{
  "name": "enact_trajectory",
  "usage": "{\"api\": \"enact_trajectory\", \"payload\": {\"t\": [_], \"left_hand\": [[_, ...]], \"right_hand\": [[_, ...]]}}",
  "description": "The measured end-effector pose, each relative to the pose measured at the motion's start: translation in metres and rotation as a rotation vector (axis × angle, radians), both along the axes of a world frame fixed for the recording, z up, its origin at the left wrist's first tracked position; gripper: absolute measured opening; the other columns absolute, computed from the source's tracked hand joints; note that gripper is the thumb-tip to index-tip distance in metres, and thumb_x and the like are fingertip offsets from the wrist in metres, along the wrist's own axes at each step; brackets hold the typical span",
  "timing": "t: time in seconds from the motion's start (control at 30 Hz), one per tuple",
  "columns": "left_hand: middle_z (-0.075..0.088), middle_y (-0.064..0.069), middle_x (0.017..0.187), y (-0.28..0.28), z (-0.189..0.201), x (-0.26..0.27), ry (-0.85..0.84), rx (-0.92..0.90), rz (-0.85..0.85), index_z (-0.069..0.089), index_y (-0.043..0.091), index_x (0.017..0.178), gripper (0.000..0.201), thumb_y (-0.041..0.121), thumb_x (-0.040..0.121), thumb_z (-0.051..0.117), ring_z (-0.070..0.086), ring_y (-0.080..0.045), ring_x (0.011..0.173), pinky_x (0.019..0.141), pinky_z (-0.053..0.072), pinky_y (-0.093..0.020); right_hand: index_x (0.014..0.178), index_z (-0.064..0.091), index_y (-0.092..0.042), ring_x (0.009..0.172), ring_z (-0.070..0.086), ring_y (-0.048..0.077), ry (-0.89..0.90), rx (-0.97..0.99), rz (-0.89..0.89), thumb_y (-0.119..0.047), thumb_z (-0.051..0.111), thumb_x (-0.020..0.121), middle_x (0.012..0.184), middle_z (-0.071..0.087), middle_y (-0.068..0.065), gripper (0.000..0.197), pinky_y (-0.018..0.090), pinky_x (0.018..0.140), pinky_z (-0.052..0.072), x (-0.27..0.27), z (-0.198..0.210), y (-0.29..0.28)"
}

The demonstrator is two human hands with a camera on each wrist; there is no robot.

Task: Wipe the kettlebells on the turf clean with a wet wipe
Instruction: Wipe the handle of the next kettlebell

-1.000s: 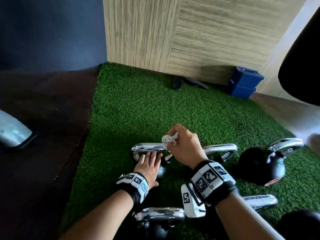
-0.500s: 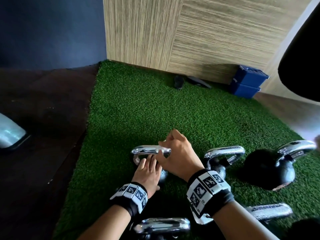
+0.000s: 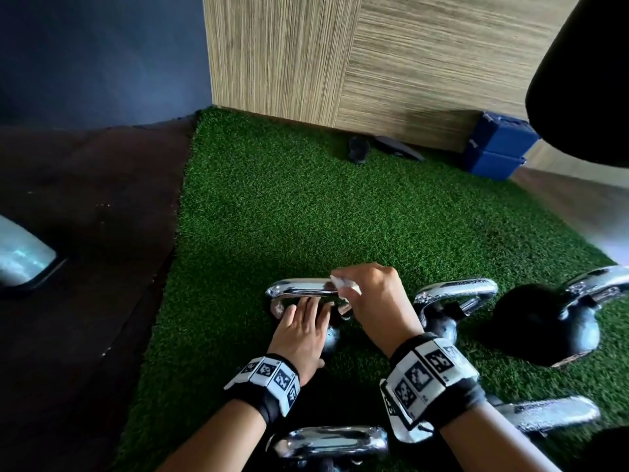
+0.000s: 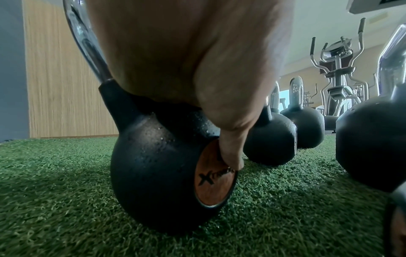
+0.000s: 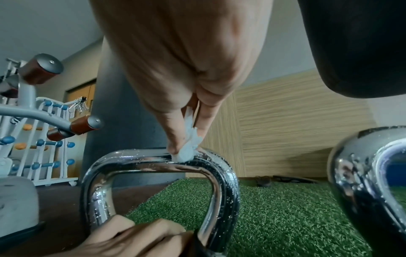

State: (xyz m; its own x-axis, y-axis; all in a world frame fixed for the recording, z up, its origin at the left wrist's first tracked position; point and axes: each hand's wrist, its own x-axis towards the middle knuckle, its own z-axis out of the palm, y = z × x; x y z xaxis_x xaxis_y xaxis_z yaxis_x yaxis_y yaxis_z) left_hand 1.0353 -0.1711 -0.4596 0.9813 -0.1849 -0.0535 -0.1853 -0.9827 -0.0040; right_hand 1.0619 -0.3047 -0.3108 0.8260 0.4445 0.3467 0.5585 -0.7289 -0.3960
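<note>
Showing again, wet wipe pinched on kettlebell handle.

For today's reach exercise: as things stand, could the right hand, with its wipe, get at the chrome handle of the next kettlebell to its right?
Probably yes. The right hand pinches the wet wipe, and nothing lies between it and the neighbouring handle.

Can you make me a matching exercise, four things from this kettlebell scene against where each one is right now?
Things:
1. wet wipe
2. left hand
3. blue boxes
4. right hand

Places:
A. resting on the kettlebell's black ball
B. by the wood-panel wall
C. pressed on the chrome handle
D. pinching the wipe above the handle

Pairs: 1-C, 2-A, 3-B, 4-D
</note>
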Motion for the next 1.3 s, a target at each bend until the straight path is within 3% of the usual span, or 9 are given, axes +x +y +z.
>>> {"api": "enact_trajectory", "payload": {"t": [0.13, 0.27, 0.4, 0.5, 0.6, 0.73, 0.87, 1.13, 1.3], "left_hand": [[-0.008, -0.023, 0.166, 0.0, -0.001, 0.0, -0.006, 0.006, 0.001, -0.014, 0.01, 0.159, 0.11, 0.053, 0.092, 0.062, -0.002, -0.038, 0.155, 0.124, -0.001, -0.05], [-0.01, -0.022, 0.167, -0.001, -0.002, -0.001, -0.008, 0.004, 0.0, -0.016, 0.01, 0.158, 0.11, 0.055, 0.093, 0.06, -0.003, -0.037, 0.156, 0.124, -0.002, -0.05], [-0.008, -0.022, 0.167, 0.0, -0.002, -0.001, -0.016, 0.001, 0.001, -0.014, 0.01, 0.159, 0.11, 0.055, 0.092, 0.061, -0.001, -0.037, 0.156, 0.124, -0.001, -0.049], [-0.009, -0.022, 0.167, 0.0, -0.003, 0.0, -0.011, 0.008, 0.0, -0.015, 0.01, 0.159, 0.109, 0.055, 0.093, 0.06, -0.002, -0.037, 0.156, 0.124, -0.002, -0.049], [-0.008, -0.022, 0.167, 0.0, -0.002, -0.001, -0.015, 0.009, 0.004, -0.014, 0.01, 0.159, 0.109, 0.055, 0.093, 0.061, -0.002, -0.037, 0.156, 0.124, 0.0, -0.049], [-0.008, -0.021, 0.167, 0.0, 0.001, -0.002, -0.01, 0.011, 0.006, -0.014, 0.01, 0.159, 0.109, 0.056, 0.093, 0.06, -0.002, -0.036, 0.156, 0.124, 0.0, -0.049], [-0.009, -0.021, 0.167, 0.0, 0.005, -0.003, 0.009, 0.012, 0.007, -0.014, 0.011, 0.159, 0.109, 0.055, 0.093, 0.06, -0.003, -0.035, 0.156, 0.124, 0.0, -0.049], [-0.003, -0.018, 0.167, 0.0, 0.01, -0.004, 0.005, -0.004, 0.008, -0.008, 0.012, 0.16, 0.108, 0.052, 0.091, 0.065, 0.0, -0.033, 0.155, 0.124, 0.003, -0.047], [-0.004, -0.016, 0.168, 0.002, 0.016, -0.004, 0.036, -0.02, -0.004, -0.008, 0.012, 0.159, 0.108, 0.052, 0.09, 0.066, -0.003, -0.033, 0.156, 0.124, 0.003, -0.047]], "right_hand": [[0.098, 0.077, -0.002, 0.088, 0.075, 0.018, 0.024, -0.005, 0.023, -0.002, 0.069, 0.09, 0.099, 0.078, 0.01, 0.011, 0.023, 0.079, 0.059, 0.003, -0.001, -0.003], [0.108, 0.076, -0.009, 0.064, 0.061, -0.014, 0.118, 0.113, -0.162, -0.008, 0.072, 0.089, 0.11, 0.075, 0.004, 0.02, -0.002, 0.058, 0.044, 0.013, -0.01, -0.02], [0.097, 0.079, -0.007, 0.062, 0.064, -0.006, 0.089, 0.151, -0.166, -0.002, 0.074, 0.085, 0.099, 0.078, 0.003, 0.014, 0.002, 0.054, 0.047, 0.012, -0.016, -0.023], [0.105, 0.078, -0.013, 0.064, 0.057, -0.017, 0.164, 0.242, -0.233, -0.005, 0.076, 0.084, 0.107, 0.076, 0.0, 0.023, -0.004, 0.055, 0.041, 0.017, -0.024, -0.028], [0.103, 0.078, -0.016, 0.075, 0.065, -0.005, 0.354, 0.3, -0.347, -0.009, 0.078, 0.083, 0.103, 0.078, -0.002, 0.021, 0.003, 0.06, 0.046, 0.028, -0.03, -0.038], [0.093, 0.079, -0.022, 0.081, 0.073, 0.009, 0.527, 0.441, -0.38, -0.007, 0.082, 0.079, 0.091, 0.078, -0.005, 0.021, 0.027, 0.076, 0.061, 0.034, -0.036, -0.047], [0.087, 0.079, -0.02, 0.08, 0.074, 0.022, 0.664, 0.595, -0.421, 0.001, 0.078, 0.079, 0.085, 0.079, 0.003, 0.022, 0.043, 0.084, 0.061, 0.036, -0.049, -0.044], [0.067, 0.077, -0.012, 0.061, 0.069, 0.016, 0.943, 0.617, -0.414, 0.02, 0.065, 0.079, 0.072, 0.075, 0.01, 0.036, 0.023, 0.057, 0.059, 0.048, -0.08, -0.043], [0.083, 0.075, -0.004, 0.065, 0.069, 0.019, 0.99, 0.56, -0.393, 0.012, 0.073, 0.079, 0.08, 0.076, 0.014, 0.016, 0.031, 0.072, 0.06, 0.048, -0.085, -0.043]]}}
